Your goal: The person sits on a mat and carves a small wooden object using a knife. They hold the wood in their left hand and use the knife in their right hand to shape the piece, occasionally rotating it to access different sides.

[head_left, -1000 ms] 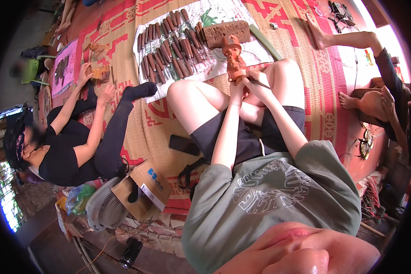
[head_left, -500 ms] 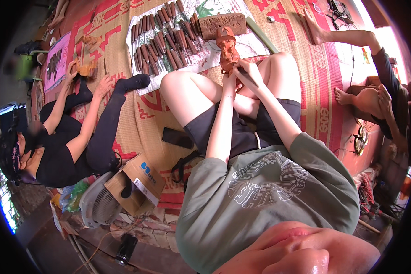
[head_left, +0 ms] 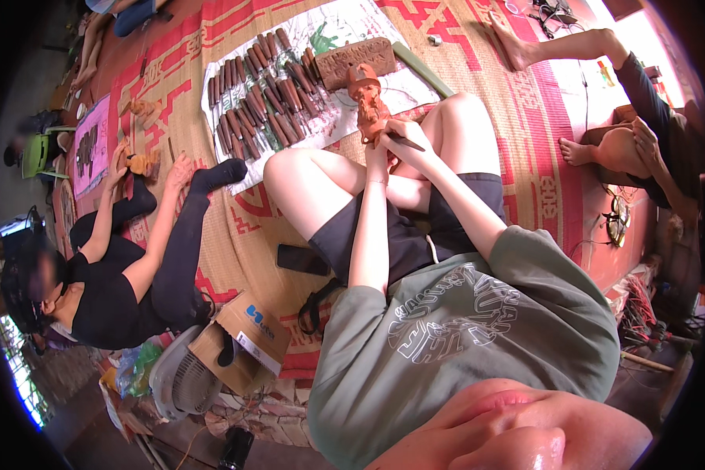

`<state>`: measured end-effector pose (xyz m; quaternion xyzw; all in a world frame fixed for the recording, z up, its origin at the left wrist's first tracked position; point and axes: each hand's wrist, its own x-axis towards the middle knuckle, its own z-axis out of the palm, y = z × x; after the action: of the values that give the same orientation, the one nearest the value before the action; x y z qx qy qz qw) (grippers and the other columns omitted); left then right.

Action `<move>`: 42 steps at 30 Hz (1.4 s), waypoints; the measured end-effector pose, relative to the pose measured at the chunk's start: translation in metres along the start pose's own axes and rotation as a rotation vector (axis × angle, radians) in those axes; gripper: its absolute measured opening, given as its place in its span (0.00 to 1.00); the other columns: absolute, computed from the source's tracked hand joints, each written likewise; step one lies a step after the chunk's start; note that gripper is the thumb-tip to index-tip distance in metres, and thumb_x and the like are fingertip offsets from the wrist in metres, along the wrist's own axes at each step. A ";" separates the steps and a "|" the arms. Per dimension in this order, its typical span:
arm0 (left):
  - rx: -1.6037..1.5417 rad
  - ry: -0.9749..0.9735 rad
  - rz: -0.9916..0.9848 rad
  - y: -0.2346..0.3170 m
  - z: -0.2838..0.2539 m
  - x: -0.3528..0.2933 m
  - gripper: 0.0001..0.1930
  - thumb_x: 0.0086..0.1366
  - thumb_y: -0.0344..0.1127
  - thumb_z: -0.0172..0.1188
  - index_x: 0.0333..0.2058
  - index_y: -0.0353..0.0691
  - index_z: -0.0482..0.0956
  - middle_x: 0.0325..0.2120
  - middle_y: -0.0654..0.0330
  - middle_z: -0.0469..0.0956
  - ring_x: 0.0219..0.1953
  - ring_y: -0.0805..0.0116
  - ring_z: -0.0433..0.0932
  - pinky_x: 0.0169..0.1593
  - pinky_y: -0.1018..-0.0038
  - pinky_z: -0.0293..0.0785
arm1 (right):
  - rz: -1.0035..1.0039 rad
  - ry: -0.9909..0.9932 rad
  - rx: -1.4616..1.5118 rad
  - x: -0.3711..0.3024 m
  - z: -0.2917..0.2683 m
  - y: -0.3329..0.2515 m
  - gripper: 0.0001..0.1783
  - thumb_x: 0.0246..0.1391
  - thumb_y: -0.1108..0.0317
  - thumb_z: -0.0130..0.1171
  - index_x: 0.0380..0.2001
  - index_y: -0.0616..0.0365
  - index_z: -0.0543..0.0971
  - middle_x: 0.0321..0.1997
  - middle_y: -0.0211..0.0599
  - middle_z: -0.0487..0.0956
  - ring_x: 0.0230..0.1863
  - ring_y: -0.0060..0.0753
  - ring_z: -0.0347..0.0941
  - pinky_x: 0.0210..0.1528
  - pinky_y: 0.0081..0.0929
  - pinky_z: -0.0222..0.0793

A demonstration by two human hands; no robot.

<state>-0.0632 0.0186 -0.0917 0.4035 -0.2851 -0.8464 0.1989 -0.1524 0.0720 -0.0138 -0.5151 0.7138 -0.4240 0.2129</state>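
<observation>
A reddish-brown carved figurine [head_left: 366,98] stands tilted in front of my crossed legs, its upper end pointing away from me. My left hand [head_left: 377,154] is closed around its near end; some of those fingers are hidden behind my right hand. Close beside it, my right hand [head_left: 409,139] grips a carving tool [head_left: 407,142], whose dark handle sticks out behind the fingers. The tool's tip is hidden at the near end of the figurine. Just beyond the figurine lies a carved wooden block [head_left: 356,64].
Several wooden-handled carving tools [head_left: 278,98] lie in rows on a white sheet [head_left: 247,182]. A green bar [head_left: 423,69] lies to its right. A phone [head_left: 302,259] and cardboard box [head_left: 239,341] are at my left. A co-worker [head_left: 110,301] handles an orange-brown carving [head_left: 142,164]; another person [head_left: 630,149] sits right.
The whole view has shifted slightly, so the mat and tools sit further left. My hands keep hold of the figurine and the carving tool, with the tool's handle turned slightly.
</observation>
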 end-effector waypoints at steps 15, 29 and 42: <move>-0.050 0.005 0.017 -0.002 -0.003 -0.004 0.07 0.55 0.39 0.58 0.26 0.44 0.74 0.16 0.71 0.70 0.13 0.83 0.65 0.15 0.87 0.57 | -0.009 0.118 -0.063 -0.012 0.000 0.006 0.07 0.44 0.70 0.57 0.24 0.64 0.73 0.18 0.41 0.70 0.21 0.34 0.69 0.25 0.28 0.66; -0.097 -0.001 0.004 0.008 0.006 -0.009 0.05 0.56 0.33 0.55 0.24 0.40 0.74 0.15 0.66 0.72 0.13 0.79 0.69 0.13 0.85 0.58 | 0.215 0.169 0.200 -0.007 0.004 0.013 0.04 0.49 0.74 0.55 0.26 0.64 0.74 0.22 0.35 0.75 0.24 0.20 0.72 0.26 0.17 0.67; -0.137 -0.026 -0.010 0.008 0.008 -0.014 0.07 0.59 0.36 0.50 0.27 0.41 0.74 0.18 0.65 0.74 0.17 0.78 0.71 0.15 0.86 0.58 | 0.130 0.189 0.036 -0.026 0.010 0.017 0.04 0.50 0.75 0.54 0.27 0.65 0.74 0.20 0.35 0.74 0.22 0.19 0.70 0.27 0.16 0.67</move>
<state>-0.0603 0.0227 -0.0748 0.3792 -0.2271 -0.8702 0.2179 -0.1441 0.0939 -0.0367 -0.4216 0.7549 -0.4687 0.1808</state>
